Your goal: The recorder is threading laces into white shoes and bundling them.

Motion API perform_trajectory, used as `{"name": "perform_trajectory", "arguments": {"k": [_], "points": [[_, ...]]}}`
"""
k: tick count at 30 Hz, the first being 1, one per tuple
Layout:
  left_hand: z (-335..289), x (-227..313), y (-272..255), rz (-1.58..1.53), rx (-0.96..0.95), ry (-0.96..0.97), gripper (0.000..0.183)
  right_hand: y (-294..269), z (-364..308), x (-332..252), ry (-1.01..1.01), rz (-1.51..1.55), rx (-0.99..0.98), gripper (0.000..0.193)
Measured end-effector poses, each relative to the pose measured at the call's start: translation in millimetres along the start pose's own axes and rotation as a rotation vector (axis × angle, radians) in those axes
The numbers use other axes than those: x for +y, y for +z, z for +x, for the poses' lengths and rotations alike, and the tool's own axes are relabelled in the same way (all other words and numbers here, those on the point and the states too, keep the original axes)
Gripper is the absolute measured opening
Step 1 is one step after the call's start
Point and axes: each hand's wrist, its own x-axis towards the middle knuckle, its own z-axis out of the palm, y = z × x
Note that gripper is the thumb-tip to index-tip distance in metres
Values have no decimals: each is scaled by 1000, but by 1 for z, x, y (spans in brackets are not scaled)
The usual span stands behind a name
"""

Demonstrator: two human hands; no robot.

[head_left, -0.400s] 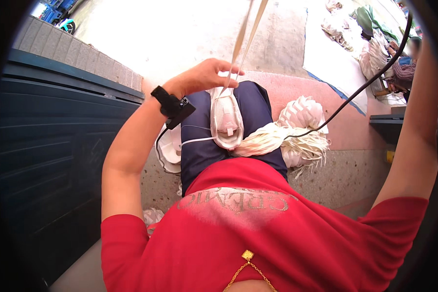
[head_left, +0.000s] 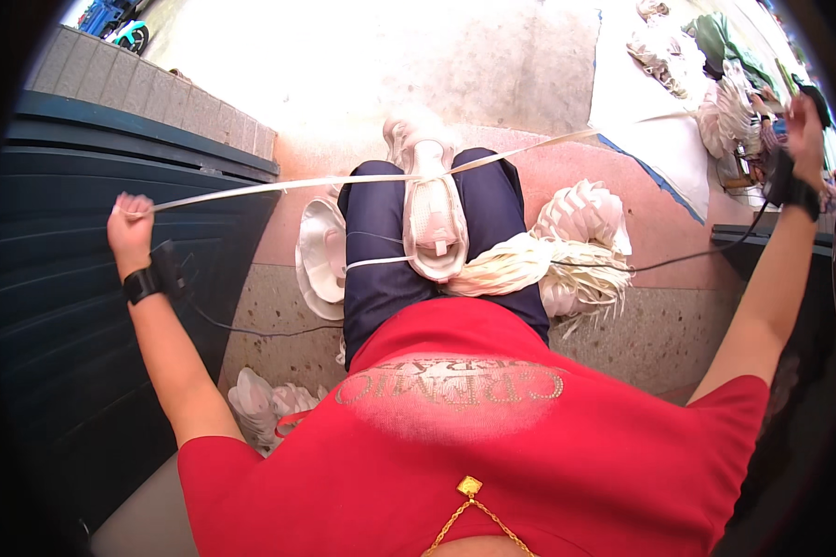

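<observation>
A white and pale pink shoe (head_left: pixel 434 227) lies between my thighs, its opening toward my body. From its upper part a flat cream shoelace (head_left: pixel 269 188) stretches out taut to both sides. Far to the left, my left hand (head_left: pixel 132 223) is closed around one end of it. My right hand (head_left: pixel 802 139), slightly blurred, is raised at the far right with its fingers closed; the other lace half runs up toward it and fades against the bright background. A loose bundle of cream laces (head_left: pixel 506 266) rests across my right thigh, beside the shoe.
More pale shoes stand by my left leg (head_left: pixel 321 255) and lower left (head_left: pixel 265 399). A pile of shoes and laces (head_left: pixel 581 232) is at my right. A dark blue panel (head_left: pixel 130 288) borders the left side. Cables trail from both wrists. Another person sits at the far upper right.
My left hand has swung from above the shoe out to the far left. My right hand has come down into view at the right. The lace, formerly drawn upward, now spreads sideways.
</observation>
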Motion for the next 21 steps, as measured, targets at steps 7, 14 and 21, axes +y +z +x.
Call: {"name": "perform_trajectory", "arguments": {"k": [7,14,21], "points": [[-10,-64,-36,262,235,-358,23,137,-242,176,191,-465,-376,23],[-58,-247,82,691,-205,-658,14,272,-432,230,-30,-579,-1183,17],[-109,-301,121,1204,-521,-343,16,295,-447,258,-312,-807,-1003,20]]}}
